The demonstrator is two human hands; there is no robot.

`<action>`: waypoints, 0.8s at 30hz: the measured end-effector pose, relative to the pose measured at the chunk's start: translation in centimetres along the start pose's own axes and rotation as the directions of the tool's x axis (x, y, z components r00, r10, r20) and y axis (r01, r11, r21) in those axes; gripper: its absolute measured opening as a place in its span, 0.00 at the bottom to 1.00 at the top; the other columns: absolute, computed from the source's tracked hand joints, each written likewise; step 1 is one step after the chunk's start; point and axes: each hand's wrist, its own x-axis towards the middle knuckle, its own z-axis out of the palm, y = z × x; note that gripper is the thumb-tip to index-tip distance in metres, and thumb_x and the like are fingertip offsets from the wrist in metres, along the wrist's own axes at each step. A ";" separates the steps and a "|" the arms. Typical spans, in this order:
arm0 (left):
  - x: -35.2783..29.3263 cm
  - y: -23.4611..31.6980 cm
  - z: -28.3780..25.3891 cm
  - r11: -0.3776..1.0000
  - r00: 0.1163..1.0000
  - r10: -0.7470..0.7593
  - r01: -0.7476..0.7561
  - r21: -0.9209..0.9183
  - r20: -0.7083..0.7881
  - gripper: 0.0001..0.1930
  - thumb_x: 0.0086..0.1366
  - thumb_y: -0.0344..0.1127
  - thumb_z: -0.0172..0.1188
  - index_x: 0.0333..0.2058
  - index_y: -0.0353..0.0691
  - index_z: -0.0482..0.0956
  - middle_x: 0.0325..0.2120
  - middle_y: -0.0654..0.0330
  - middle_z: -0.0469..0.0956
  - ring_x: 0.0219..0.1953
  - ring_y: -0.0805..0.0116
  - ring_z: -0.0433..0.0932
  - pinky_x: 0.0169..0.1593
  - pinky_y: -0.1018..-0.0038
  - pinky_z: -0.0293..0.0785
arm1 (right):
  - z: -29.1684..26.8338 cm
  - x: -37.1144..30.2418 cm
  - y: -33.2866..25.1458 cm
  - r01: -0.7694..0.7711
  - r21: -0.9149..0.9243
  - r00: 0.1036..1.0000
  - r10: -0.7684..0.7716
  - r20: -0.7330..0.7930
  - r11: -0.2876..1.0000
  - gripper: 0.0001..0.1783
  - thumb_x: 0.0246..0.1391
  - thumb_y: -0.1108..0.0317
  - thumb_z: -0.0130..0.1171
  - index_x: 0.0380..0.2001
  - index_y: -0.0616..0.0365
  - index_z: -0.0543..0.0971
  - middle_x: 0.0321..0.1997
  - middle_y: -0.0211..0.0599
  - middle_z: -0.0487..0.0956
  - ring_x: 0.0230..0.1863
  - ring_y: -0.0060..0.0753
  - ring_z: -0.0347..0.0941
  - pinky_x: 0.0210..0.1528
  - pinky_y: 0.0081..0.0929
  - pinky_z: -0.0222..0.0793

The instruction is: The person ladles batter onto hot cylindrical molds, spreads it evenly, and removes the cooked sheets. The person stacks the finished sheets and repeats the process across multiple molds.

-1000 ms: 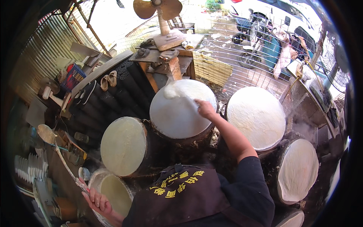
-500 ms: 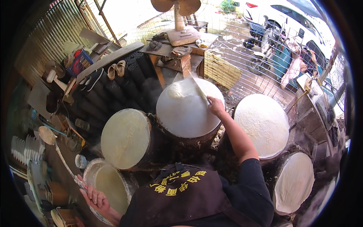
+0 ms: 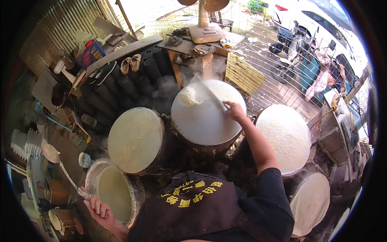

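Note:
My right hand (image 3: 236, 111) grips a long, flat scraper (image 3: 213, 94) by its near end. The blade lies slantwise across the middle round griddle (image 3: 201, 131), and its far end is blurred. A small pale heap of batter (image 3: 188, 97) sits to the left of the blade, near the griddle's far-left edge. At lower left, my left hand (image 3: 100, 210) is closed round the handle of a long ladle (image 3: 50, 153), bowl raised and pointing away to the left. Beside that hand stands a wide tub (image 3: 92, 183) of pale liquid batter.
Round griddles coated in pale batter stand at left (image 3: 135, 139), right (image 3: 283, 139) and lower right (image 3: 310, 205). Steam drifts behind the middle one. A white mug (image 3: 84, 160) is by the tub. Beyond are stacked black cylinders (image 3: 121, 94), a wire fence, and a pedestal fan (image 3: 204, 16).
The scraper's far end has swung left across the middle griddle, with the batter heap shifting slightly left over its surface. The whole view has tilted a little. Both hands keep their holds.

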 end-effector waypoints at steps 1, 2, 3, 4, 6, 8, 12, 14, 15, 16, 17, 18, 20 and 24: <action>-0.1 0.2 -0.2 1.000 1.000 0.001 -0.001 0.011 0.004 0.27 0.72 0.35 0.42 0.67 0.45 0.46 0.25 0.66 0.59 0.19 0.81 0.58 0.15 0.84 0.56 | 0.2 -0.7 -1.5 0.011 -0.026 0.994 -0.009 0.105 1.000 0.28 0.44 0.74 0.55 0.52 0.41 0.76 0.41 0.53 0.80 0.41 0.47 0.78 0.42 0.36 0.74; -0.4 0.3 -0.4 1.000 1.000 0.006 -0.006 0.021 0.005 0.27 0.72 0.34 0.42 0.66 0.44 0.46 0.25 0.66 0.59 0.19 0.81 0.57 0.15 0.84 0.56 | 0.0 -1.6 -3.4 -0.016 -0.114 0.964 0.045 0.261 0.993 0.30 0.44 0.75 0.55 0.53 0.40 0.76 0.41 0.49 0.80 0.42 0.46 0.78 0.43 0.36 0.74; -0.7 0.4 -0.6 1.000 1.000 0.008 -0.008 0.001 -0.015 0.27 0.73 0.36 0.41 0.67 0.45 0.46 0.25 0.65 0.59 0.19 0.80 0.57 0.15 0.83 0.57 | 0.4 -2.1 -2.4 0.122 -0.121 0.958 -0.085 0.274 0.985 0.30 0.44 0.75 0.54 0.53 0.40 0.75 0.40 0.48 0.81 0.41 0.45 0.78 0.44 0.36 0.74; -0.9 0.4 -0.8 1.000 0.999 0.010 -0.011 -0.019 -0.035 0.27 0.73 0.37 0.40 0.67 0.45 0.45 0.25 0.65 0.59 0.19 0.79 0.57 0.15 0.82 0.58 | 0.7 -2.8 -0.9 0.257 -0.124 0.934 -0.213 0.288 0.958 0.30 0.44 0.75 0.54 0.53 0.40 0.75 0.39 0.47 0.81 0.40 0.45 0.78 0.45 0.36 0.74; -1.2 0.4 -1.2 0.999 0.997 0.017 -0.020 -0.043 -0.073 0.27 0.73 0.38 0.40 0.67 0.45 0.44 0.25 0.64 0.59 0.19 0.78 0.57 0.15 0.81 0.58 | -0.4 -2.7 1.4 0.330 -0.021 0.913 -0.313 0.263 0.944 0.29 0.43 0.77 0.55 0.51 0.42 0.77 0.36 0.52 0.80 0.38 0.46 0.78 0.44 0.38 0.73; -1.5 0.3 -1.0 0.998 0.993 0.025 -0.030 -0.046 -0.114 0.27 0.73 0.37 0.40 0.67 0.45 0.43 0.25 0.64 0.59 0.18 0.78 0.57 0.15 0.81 0.58 | -2.3 -1.7 1.1 0.318 -0.093 0.938 -0.299 0.177 0.943 0.26 0.43 0.77 0.55 0.48 0.44 0.79 0.37 0.50 0.79 0.39 0.46 0.77 0.44 0.39 0.73; -1.1 0.1 -1.0 0.994 0.996 0.005 -0.015 -0.110 -0.094 0.28 0.73 0.36 0.40 0.67 0.44 0.43 0.25 0.64 0.58 0.18 0.78 0.56 0.15 0.82 0.57 | -1.1 0.6 1.4 0.220 -0.198 0.973 -0.230 -0.030 0.955 0.22 0.46 0.78 0.53 0.45 0.45 0.80 0.35 0.49 0.77 0.39 0.49 0.75 0.44 0.39 0.72; -1.0 0.2 -1.1 0.992 0.996 -0.007 -0.004 -0.126 -0.089 0.28 0.73 0.36 0.40 0.67 0.44 0.43 0.25 0.65 0.58 0.18 0.78 0.56 0.16 0.82 0.57 | 0.1 0.4 0.5 0.251 -0.109 0.965 -0.240 0.103 0.962 0.22 0.46 0.78 0.53 0.45 0.45 0.80 0.36 0.49 0.77 0.39 0.49 0.75 0.44 0.40 0.72; -1.0 0.3 -1.1 0.993 0.995 -0.010 -0.001 -0.117 -0.095 0.28 0.73 0.36 0.40 0.67 0.44 0.43 0.25 0.65 0.58 0.18 0.78 0.56 0.16 0.82 0.56 | 0.5 -0.6 0.4 0.318 -0.043 0.934 -0.305 0.185 0.947 0.22 0.46 0.78 0.52 0.45 0.44 0.81 0.36 0.48 0.77 0.40 0.48 0.75 0.45 0.39 0.72; -1.3 0.3 -1.0 0.993 0.994 -0.002 -0.010 -0.114 -0.105 0.28 0.73 0.35 0.40 0.67 0.44 0.43 0.25 0.65 0.58 0.18 0.78 0.56 0.16 0.82 0.56 | 0.3 -1.5 0.3 0.365 -0.105 0.912 -0.332 0.242 0.925 0.23 0.46 0.79 0.52 0.45 0.44 0.81 0.37 0.45 0.78 0.41 0.45 0.76 0.46 0.36 0.73; -1.5 0.3 -1.1 0.993 0.993 0.002 -0.015 -0.115 -0.115 0.28 0.73 0.35 0.40 0.67 0.44 0.43 0.25 0.65 0.58 0.18 0.78 0.56 0.16 0.82 0.56 | -0.7 -2.2 0.1 0.372 -0.072 0.901 -0.341 0.268 0.926 0.23 0.46 0.80 0.53 0.44 0.44 0.81 0.37 0.44 0.78 0.41 0.44 0.76 0.46 0.35 0.73; -1.7 0.2 -1.2 0.993 0.993 0.012 -0.026 -0.119 -0.114 0.28 0.73 0.35 0.40 0.67 0.43 0.43 0.25 0.65 0.59 0.18 0.78 0.56 0.16 0.82 0.56 | -1.7 -2.4 0.2 0.378 -0.040 0.889 -0.351 0.294 0.925 0.23 0.46 0.80 0.53 0.44 0.44 0.81 0.37 0.43 0.78 0.41 0.43 0.76 0.46 0.34 0.73; -1.6 -0.1 -1.3 0.993 0.993 0.023 -0.036 -0.112 -0.118 0.28 0.73 0.35 0.40 0.67 0.43 0.43 0.25 0.64 0.59 0.18 0.78 0.56 0.15 0.82 0.56 | -2.6 -1.0 1.7 0.347 -0.079 0.910 -0.315 0.270 0.934 0.24 0.44 0.80 0.55 0.44 0.43 0.81 0.37 0.42 0.78 0.40 0.43 0.75 0.47 0.33 0.73; -0.9 -0.7 -0.8 0.991 0.993 0.006 -0.021 -0.129 -0.116 0.27 0.73 0.35 0.40 0.67 0.43 0.45 0.24 0.65 0.59 0.18 0.78 0.56 0.15 0.82 0.57 | -1.9 0.3 0.7 0.274 -0.176 0.961 -0.262 0.088 0.946 0.22 0.47 0.79 0.53 0.43 0.44 0.81 0.35 0.45 0.76 0.41 0.45 0.74 0.46 0.37 0.70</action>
